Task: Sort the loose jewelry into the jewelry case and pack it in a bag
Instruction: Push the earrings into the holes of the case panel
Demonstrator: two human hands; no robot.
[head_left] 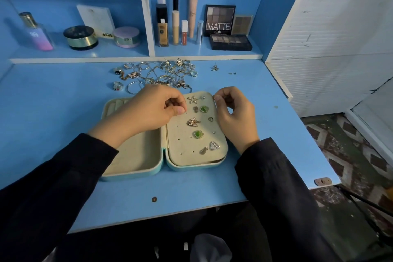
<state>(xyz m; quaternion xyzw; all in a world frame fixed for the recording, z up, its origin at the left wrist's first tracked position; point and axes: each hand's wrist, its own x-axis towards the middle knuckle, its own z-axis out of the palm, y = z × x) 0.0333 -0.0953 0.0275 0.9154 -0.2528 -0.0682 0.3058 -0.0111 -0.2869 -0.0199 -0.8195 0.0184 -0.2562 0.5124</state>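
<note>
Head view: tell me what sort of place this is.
Probably a home vanity desk: eyeshadow palettes and foundation bottles stand on the blue shelf, and loose jewelry lies heaped behind an open jewelry case.

Jewelry case (131,173) lay open on blue desk (63,112). Left hand (153,110) pinched tiny item (185,111), unidentifiable, over earring panel (180,132) upper-left holes. Right hand (236,112) pinched panel's top-right corner. Loose jewelry (157,74) piled behind case.
</note>
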